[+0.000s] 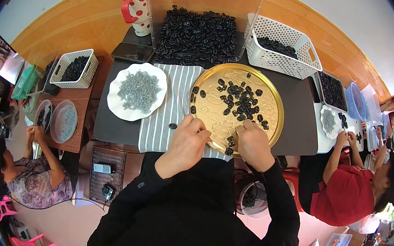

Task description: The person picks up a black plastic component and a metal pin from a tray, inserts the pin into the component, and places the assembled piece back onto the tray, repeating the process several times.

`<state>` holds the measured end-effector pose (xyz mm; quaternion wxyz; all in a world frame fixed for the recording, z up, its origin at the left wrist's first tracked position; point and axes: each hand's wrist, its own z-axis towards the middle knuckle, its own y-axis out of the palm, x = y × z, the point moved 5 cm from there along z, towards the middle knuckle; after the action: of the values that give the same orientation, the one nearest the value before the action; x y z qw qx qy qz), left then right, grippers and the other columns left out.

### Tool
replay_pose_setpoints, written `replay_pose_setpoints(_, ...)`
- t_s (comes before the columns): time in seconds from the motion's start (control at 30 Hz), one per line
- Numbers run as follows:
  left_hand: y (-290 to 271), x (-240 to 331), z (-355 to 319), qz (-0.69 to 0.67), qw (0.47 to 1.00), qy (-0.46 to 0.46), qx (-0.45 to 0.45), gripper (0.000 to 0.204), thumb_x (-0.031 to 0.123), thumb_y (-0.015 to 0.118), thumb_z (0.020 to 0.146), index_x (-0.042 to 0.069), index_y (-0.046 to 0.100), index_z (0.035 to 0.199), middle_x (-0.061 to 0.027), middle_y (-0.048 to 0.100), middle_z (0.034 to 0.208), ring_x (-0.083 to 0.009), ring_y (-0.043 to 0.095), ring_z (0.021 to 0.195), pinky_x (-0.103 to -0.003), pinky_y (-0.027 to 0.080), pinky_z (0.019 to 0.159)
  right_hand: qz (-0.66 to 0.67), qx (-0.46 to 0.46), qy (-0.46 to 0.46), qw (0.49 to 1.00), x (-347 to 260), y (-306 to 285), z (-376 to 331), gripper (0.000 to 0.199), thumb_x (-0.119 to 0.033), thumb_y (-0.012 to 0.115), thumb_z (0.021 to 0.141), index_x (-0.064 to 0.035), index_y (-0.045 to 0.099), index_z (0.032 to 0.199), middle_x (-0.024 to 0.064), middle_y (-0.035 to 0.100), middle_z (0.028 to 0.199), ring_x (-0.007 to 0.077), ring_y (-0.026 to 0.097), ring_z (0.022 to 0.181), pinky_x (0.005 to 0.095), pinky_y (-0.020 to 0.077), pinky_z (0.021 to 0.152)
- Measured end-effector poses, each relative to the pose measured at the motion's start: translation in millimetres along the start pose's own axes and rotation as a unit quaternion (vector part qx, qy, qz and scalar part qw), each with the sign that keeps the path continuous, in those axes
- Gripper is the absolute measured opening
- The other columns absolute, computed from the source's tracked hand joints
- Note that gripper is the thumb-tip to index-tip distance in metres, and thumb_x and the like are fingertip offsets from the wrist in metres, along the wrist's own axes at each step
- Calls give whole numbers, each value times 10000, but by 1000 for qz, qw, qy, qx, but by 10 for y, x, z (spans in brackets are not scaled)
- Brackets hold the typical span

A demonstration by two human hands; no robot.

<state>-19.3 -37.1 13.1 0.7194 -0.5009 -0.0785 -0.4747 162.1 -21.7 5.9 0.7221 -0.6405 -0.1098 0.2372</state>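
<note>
Nearest: my left hand [186, 140], fingers curled in and narrow, over the near left edge of the tray; I cannot tell whether it holds anything. Beside it, my right hand [253, 145], fingers bent down and drawn close over the tray, contents likewise hidden. Between the hands, a few small black oval plastic pieces [230, 145], lying on the round gold embossed tray [207, 117]; a larger loose cluster lies beyond, right of the tray's middle. Left of the tray, a grey-and-white striped cloth [149, 137] with one black piece on it, just beside my left hand. Further left, a white scalloped plate [112, 99] heaped with small grey screws [141, 91]. All on a dark tabletop [301, 127]. At the back, a clear plastic bin [251, 12] and a white perforated basket [281, 63], both holding black pieces.
</note>
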Motion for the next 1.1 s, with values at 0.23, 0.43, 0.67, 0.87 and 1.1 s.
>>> replay_pose_setpoints(0.23,269,18,275,185,967,-8,-177,82,102,663,718,26,655,686,-113,601,789,-303,552,877,-398,416,750,53,45,55,996,155,14,-17,110,-57,611,718,27,604,789,188,562,808,357,606,746,429,503,667)
replay_pose_setpoints(0.43,357,-212,343,107,987,-32,-118,63,72,644,729,16,673,721,-128,605,765,-328,576,839,-415,434,756,107,66,65,990,163,5,-59,95,-28,600,739,43,586,800,202,551,821,376,595,756,439,492,668)
replay_pose_setpoints(0.67,293,-173,374,52,995,-29,-86,73,38,648,746,9,700,788,-129,599,778,-327,578,797,-428,454,732,140,116,60,982,245,43,-93,39,-2,574,760,29,563,781,194,526,782,384,564,711,446,476,631)
replay_pose_setpoints(0.87,410,-99,376,85,989,16,-117,74,17,644,708,14,680,774,-120,556,755,-313,566,811,-410,458,723,105,84,59,989,155,1,-65,71,-21,582,727,30,575,777,197,550,792,380,586,728,448,489,667)
replay_pose_setpoints(1.1,454,32,358,129,982,85,-108,80,-4,634,697,-11,590,763,-127,533,750,-335,538,808,-423,457,721,184,177,85,963,237,-53,-181,50,12,583,779,40,569,818,177,541,762,323,594,691,394,492,642)
